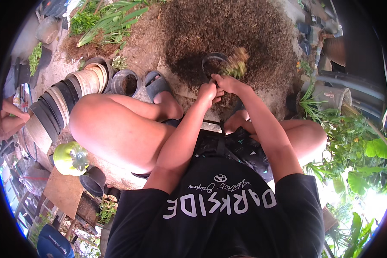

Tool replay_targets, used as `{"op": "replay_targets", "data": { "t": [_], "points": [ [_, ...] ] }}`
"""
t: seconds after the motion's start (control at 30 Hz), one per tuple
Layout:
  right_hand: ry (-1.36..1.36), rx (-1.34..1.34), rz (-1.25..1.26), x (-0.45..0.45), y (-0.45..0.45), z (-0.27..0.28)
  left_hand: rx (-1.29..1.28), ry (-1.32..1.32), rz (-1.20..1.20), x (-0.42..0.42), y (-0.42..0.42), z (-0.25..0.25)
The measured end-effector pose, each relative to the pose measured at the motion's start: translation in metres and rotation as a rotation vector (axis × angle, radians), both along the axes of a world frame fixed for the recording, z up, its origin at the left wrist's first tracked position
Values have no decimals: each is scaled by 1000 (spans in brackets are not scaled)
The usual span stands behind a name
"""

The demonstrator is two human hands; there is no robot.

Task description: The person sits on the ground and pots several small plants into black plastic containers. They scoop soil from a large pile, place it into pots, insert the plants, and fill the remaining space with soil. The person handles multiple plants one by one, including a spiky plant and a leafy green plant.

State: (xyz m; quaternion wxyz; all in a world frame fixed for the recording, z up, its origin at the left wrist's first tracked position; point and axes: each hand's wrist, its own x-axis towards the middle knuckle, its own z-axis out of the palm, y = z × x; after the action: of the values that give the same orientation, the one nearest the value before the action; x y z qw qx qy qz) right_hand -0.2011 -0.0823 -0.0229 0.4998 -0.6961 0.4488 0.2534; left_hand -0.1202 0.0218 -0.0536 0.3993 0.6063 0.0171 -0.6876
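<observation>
My left hand [208, 92] and my right hand [227, 83] meet in front of me, fingers curled in and overlapping. Just beyond them a black round plant pot [203, 65] shows its rim and some dark soil inside. At the pot's right side is a small leafy plant [234, 68], green near my right hand and brown at its far end. Motion blurs this plant. My fingers are nearest to the pot's near rim and the plant, but what they grip is hidden. A wide heap of dark brown potting mix [232, 29] spreads behind the pot.
Nested pots [56, 100] lie in a row at left, beside a grey pot [126, 83]. Cut long-leaved plants [111, 27] lie at upper left. A yellow-green bottle [70, 158] stands by my knee. Another person's hand [25, 116] appears at far left. Leafy plants [348, 142] crowd the right.
</observation>
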Motion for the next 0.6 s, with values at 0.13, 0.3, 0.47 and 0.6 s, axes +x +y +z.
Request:
{"op": "replay_targets", "data": {
  "t": [0.13, 0.3, 0.47, 0.6],
  "points": [
    [-1, -46, -58, 16, -4, 23, -7, 5, -6, -7, 6, -14],
    [-47, 8, -181, 14, 15, -23, -16, 7, 17, -12, 6, -17],
    [-360, 459, -155, -17, -17, 32, -6, -151, 199, 11, 10, -21],
    [-218, 346, -563, -59, -66, 10, 40, -143, 262, 26, 15, -26]
  ]
}}
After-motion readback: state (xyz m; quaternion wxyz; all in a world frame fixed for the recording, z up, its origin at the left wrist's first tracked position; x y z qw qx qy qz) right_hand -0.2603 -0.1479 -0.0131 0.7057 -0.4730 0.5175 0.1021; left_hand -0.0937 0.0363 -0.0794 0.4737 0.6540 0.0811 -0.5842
